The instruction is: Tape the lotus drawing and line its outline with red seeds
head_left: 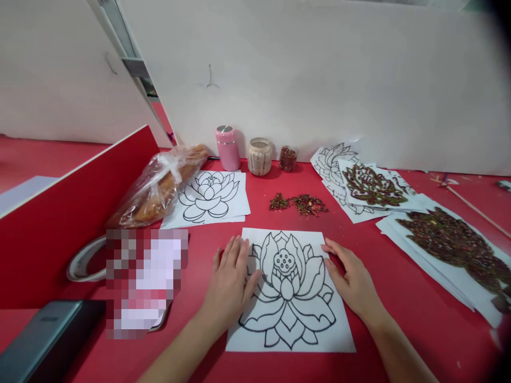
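A white sheet with a black lotus line drawing [287, 316] lies flat on the red table in front of me. My left hand [233, 271] rests on the sheet's left edge, fingers stretched out and the thumb on the paper. At the right edge is my right hand [349, 271], its fingers extended and touching the paper's upper right side. Neither hand grips anything. Beyond the sheet are two small heaps of dried reddish-green bits, one heap [279, 201] smaller than the other heap [309, 205].
Behind stand a pink flask [228, 149], a ribbed jar [259, 157] and a small bag of bits [288, 159]. Left are more lotus sheets [235, 207], a plastic-wrapped brown item [155, 191], a tape roll [80, 260] and a dark box-like object [48, 340]. Right lie bit-covered lotus pictures [451, 244].
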The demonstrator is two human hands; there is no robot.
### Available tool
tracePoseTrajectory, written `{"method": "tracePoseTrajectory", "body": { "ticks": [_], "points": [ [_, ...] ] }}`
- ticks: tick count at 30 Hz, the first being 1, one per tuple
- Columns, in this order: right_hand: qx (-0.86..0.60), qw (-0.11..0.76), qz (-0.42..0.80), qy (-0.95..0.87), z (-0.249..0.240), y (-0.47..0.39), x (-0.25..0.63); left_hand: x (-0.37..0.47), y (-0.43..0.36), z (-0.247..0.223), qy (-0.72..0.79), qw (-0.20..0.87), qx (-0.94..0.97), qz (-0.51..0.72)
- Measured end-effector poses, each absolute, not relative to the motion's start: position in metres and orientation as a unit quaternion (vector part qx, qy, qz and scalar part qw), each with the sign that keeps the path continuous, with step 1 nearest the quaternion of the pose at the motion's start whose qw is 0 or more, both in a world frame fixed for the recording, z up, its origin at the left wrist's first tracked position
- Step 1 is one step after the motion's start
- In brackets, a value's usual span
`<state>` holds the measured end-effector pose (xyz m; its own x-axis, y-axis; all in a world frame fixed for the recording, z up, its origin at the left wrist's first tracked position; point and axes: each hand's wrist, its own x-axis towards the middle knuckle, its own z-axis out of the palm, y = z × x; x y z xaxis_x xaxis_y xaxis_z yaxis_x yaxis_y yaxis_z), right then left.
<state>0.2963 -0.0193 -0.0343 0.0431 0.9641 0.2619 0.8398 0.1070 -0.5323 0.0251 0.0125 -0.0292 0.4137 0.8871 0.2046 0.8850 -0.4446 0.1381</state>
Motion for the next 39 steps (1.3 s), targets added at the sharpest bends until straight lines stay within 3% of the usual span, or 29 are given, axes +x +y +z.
{"method": "tracePoseTrajectory", "body": {
  "ticks": [5,10,24,39],
  "points": [
    [-0.677,0.333,0.127,-0.644,-0.035,-0.021,0.296,0.003,-0.016,-0.019,0.552,-0.062,0.814,0.168],
    [-0.687,0.338,0.131,-0.630,-0.036,-0.020,0.295,-0.028,-0.044,-0.004,0.702,-0.112,0.678,0.187],
    [-0.685,0.343,0.107,-0.633,-0.047,-0.018,0.302,-0.069,-0.061,-0.018,0.775,0.002,0.584,0.243],
    [-0.694,0.332,0.100,-0.631,-0.048,-0.017,0.303,-0.079,-0.058,-0.021,0.765,-0.008,0.592,0.252]
  ]
}}
